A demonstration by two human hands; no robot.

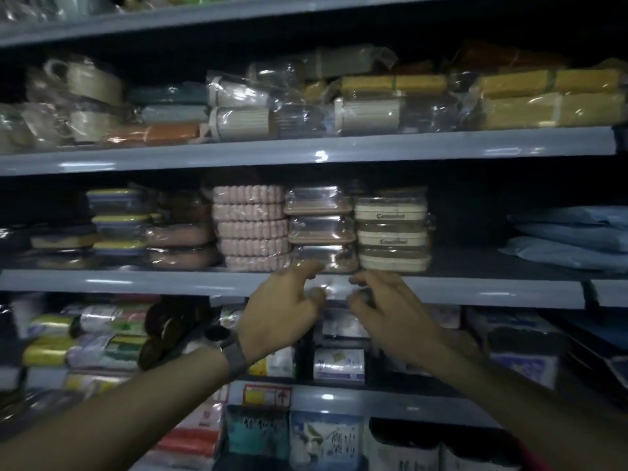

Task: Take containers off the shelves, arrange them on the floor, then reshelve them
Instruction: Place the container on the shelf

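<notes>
Both my hands are raised to the middle shelf (pixel 136 282). My left hand (pixel 285 311), with a watch on its wrist, and my right hand (pixel 387 311) curl their fingers round the two ends of a small container in clear shiny wrap (pixel 331 287). They hold it in front of the shelf's edge, blurred by motion. Just above it is a stack of three wrapped pink-based containers (pixel 321 229). A stack of cream containers (pixel 392 232) stands to its right, and pink ribbed ones (pixel 251 229) to its left.
The upper shelf (pixel 306 151) carries wrapped grey, yellow and orange containers. Blue soft packs (pixel 571 239) lie at the middle shelf's right, with a bare stretch (pixel 469 260) beside the cream stack. Lower shelves hold packaged goods (pixel 336 365).
</notes>
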